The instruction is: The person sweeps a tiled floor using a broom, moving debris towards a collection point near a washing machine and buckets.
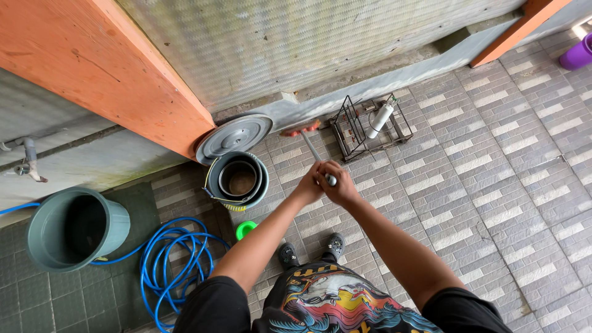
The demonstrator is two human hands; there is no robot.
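- Floor: grey-and-white patterned tiles (493, 185), outdoor-looking; darker green tiles at left under the tub and hose.
- Wall: pale woven-texture panel w/ a concrete ledge at its foot; orange wooden beam (105, 68) slants across upper left, a 2nd orange beam at top right.
- Left hand (310, 184) & right hand (339, 187) pressed together, both wrapped round the top end of a broom handle (313, 151).
- Handle runs away from the person to an orange brush head (301, 128), which sits on the tiles right at the wall ledge.
- Just right of brush head: dark wire rack (370, 126) lying on the floor, white bottle (380, 119) in it.
- Left of handle: stacked grey buckets (237, 179) w/ a round grey lid (234, 137) leaning beside the beam; small green cup (245, 229) near them.
- Far left: grey-green tub (74, 229), coiled blue hose (172, 259) next to it.
- Top right corner: purple container (578, 54), partly cut off.
- Person's dark shoes (311, 250) on tiles below the hands; printed shirt at bottom edge.
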